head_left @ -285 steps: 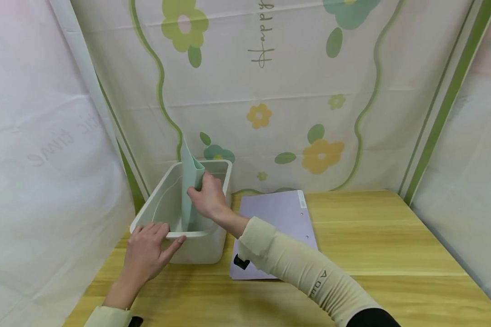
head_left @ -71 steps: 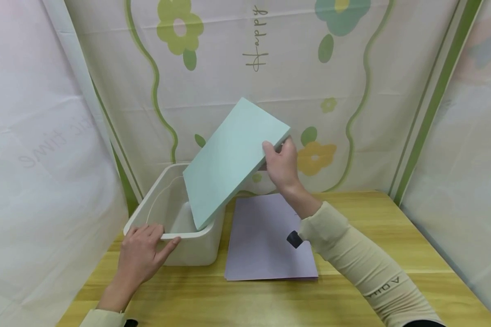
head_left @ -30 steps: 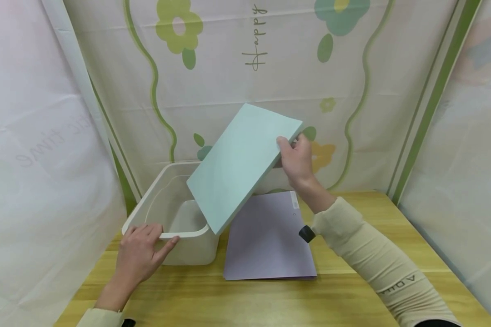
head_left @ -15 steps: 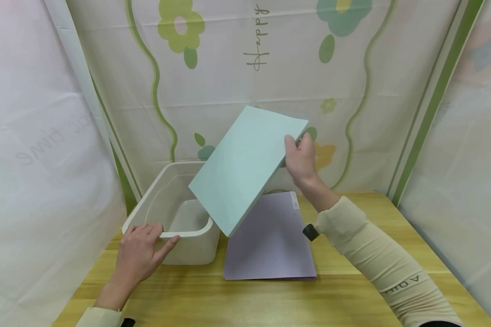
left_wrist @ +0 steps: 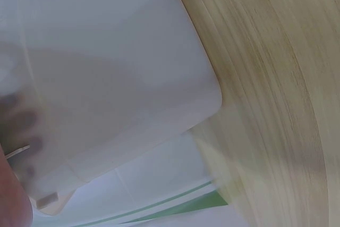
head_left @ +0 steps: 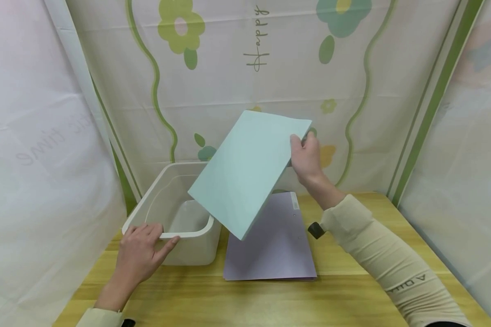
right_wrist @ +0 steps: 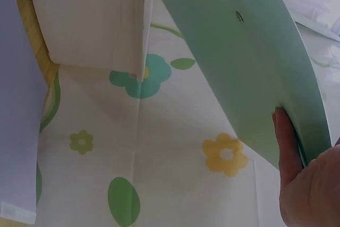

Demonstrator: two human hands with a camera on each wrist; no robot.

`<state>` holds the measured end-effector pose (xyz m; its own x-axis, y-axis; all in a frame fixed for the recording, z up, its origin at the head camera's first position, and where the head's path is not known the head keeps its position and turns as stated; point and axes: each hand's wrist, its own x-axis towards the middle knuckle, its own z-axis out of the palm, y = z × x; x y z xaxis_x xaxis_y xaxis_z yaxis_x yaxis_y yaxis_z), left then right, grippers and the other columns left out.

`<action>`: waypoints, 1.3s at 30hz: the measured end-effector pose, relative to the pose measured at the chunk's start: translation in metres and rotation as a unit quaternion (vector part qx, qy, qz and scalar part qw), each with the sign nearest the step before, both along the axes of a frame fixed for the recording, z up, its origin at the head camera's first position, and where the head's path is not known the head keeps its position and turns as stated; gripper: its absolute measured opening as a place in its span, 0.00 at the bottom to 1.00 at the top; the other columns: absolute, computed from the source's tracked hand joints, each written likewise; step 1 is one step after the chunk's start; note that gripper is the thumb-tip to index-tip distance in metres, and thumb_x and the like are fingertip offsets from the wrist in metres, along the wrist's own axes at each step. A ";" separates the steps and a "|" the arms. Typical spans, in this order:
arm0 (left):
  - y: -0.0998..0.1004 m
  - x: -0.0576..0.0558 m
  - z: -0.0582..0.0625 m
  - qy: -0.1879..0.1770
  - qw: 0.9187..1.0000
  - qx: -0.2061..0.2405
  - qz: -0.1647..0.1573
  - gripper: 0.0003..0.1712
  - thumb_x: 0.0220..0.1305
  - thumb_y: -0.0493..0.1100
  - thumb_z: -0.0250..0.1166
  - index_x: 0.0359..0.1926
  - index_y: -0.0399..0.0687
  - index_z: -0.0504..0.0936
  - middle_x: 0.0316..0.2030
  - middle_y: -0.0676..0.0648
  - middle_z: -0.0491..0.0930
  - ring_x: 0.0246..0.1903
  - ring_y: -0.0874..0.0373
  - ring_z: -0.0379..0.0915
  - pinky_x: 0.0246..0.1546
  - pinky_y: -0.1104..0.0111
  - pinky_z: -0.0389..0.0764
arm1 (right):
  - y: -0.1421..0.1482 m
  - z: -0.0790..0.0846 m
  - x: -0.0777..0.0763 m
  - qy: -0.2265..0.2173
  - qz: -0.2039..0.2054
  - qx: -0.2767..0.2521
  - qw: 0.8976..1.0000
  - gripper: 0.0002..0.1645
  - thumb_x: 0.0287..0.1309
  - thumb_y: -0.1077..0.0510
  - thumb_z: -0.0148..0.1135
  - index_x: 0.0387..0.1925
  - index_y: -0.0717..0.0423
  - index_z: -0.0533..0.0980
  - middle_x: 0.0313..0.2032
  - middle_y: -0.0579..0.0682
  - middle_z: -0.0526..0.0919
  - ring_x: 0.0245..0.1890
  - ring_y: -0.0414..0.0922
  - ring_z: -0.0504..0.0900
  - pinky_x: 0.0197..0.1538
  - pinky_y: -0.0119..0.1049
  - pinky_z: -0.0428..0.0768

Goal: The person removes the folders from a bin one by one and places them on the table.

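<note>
My right hand (head_left: 306,159) grips a mint-green file folder (head_left: 251,168) by its right edge, thumb on the front face. The folder is tilted in the air, its lower left part overlapping the right rim of a white plastic bin (head_left: 192,250) in the head view. In the right wrist view, the fingers lie against the underside of the folder (right_wrist: 244,51). My left hand (head_left: 141,254) holds the bin's near rim, fingers over the edge and thumb outside. The left wrist view shows the bin wall (left_wrist: 117,67) close up, with finger shadows through it.
Purple folders (head_left: 270,254) lie stacked flat on the wooden table (head_left: 245,304), right of the bin and partly under the raised green folder. Printed fabric walls (head_left: 294,81) stand behind and on both sides of the table.
Earlier the green folder stood upright inside the bin. My right hand has lifted it out and moved it rightward, over the purple folders. The left hand stays on the rim.
</note>
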<state>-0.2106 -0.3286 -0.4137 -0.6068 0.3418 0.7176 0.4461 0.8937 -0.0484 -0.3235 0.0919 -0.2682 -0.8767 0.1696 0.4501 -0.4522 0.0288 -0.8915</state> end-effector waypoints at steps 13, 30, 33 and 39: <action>0.000 0.001 0.001 -0.003 1.000 -0.002 0.002 0.29 0.69 0.69 0.58 0.26 0.53 0.65 0.21 0.59 0.64 0.23 0.57 0.68 0.32 0.57 0.68 | 0.014 0.004 -0.004 -0.019 0.007 0.017 1.000 0.18 0.78 0.56 0.44 0.58 0.64 0.67 0.45 0.57 0.78 0.37 0.44 0.82 0.37 0.34 0.83; 0.000 0.001 0.002 -0.004 1.000 0.000 0.001 0.28 0.68 0.68 0.60 0.25 0.54 0.65 0.22 0.59 0.66 0.23 0.58 0.68 0.32 0.55 0.69 | 0.032 0.005 -0.005 -0.054 0.005 0.032 0.998 0.22 0.79 0.54 0.44 0.64 0.63 0.67 0.52 0.58 0.77 0.48 0.48 0.80 0.51 0.38 0.82; 0.000 0.001 0.002 -0.004 1.000 0.000 0.000 0.28 0.68 0.68 0.59 0.25 0.54 0.65 0.22 0.58 0.66 0.23 0.57 0.69 0.33 0.54 0.70 | 0.035 0.005 -0.004 -0.061 -0.002 0.030 0.998 0.23 0.79 0.54 0.44 0.65 0.63 0.67 0.53 0.59 0.78 0.48 0.48 0.81 0.50 0.36 0.83; 0.000 0.001 0.002 -0.003 1.000 0.000 0.000 0.28 0.68 0.68 0.59 0.25 0.53 0.66 0.22 0.57 0.70 0.24 0.56 0.70 0.33 0.54 0.71 | 0.041 0.007 -0.004 -0.062 0.005 0.028 0.998 0.24 0.79 0.54 0.44 0.67 0.62 0.66 0.54 0.61 0.78 0.48 0.48 0.83 0.47 0.35 0.84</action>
<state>-0.2096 -0.3284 -0.4118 -0.6108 0.3412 0.7145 0.4457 0.8940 -0.0458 -0.3274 0.1332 -0.2617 -0.9279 0.1384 0.3461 -0.3385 0.0759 -0.9379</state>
